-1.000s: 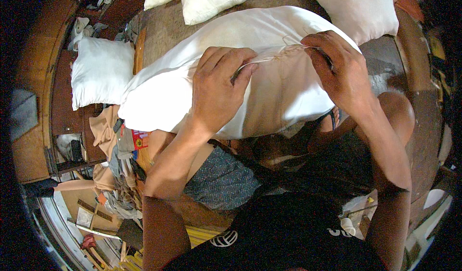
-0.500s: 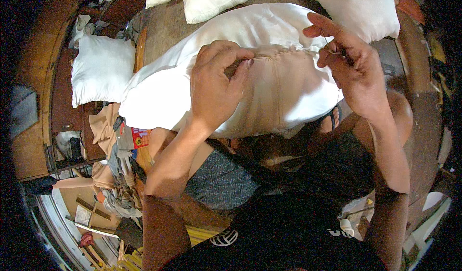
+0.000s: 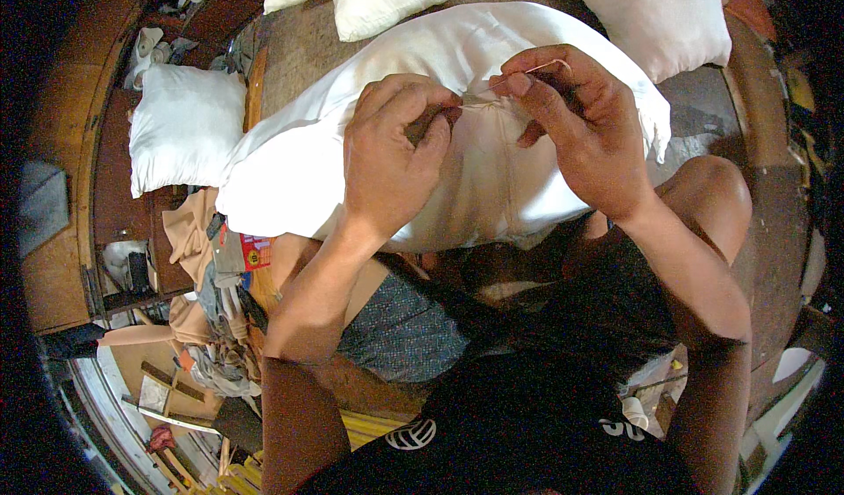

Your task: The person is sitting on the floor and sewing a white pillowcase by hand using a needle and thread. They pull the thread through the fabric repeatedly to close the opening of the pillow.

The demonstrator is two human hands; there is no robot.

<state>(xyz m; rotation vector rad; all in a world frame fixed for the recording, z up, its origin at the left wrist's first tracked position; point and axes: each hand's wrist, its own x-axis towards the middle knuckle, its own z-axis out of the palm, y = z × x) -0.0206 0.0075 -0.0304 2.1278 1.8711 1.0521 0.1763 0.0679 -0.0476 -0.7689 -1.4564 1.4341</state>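
Note:
A large stuffed white pillow (image 3: 290,174) lies across the middle, in front of my bent legs. Thumb and forefinger of my left hand (image 3: 393,148) pinch the fabric edge at its seam (image 3: 480,103). Close by on the right, my right hand (image 3: 591,130) pinches a thin needle (image 3: 543,65), with a pale thread curling at its outer end. The needle's inner tip lies near the seam; whether it enters the cloth I cannot tell.
Two smaller pillows (image 3: 413,1) lie on the wooden surface at the far side. A bigger pillow (image 3: 651,20) rests at far right, another white pillow (image 3: 187,126) at left. Below that are heaped cloths (image 3: 189,231) beside a brown cabinet (image 3: 119,205).
My right hand has come left and slightly down, from the pillow's right end to close beside my left hand. The left hand stays on the seam almost unmoved.

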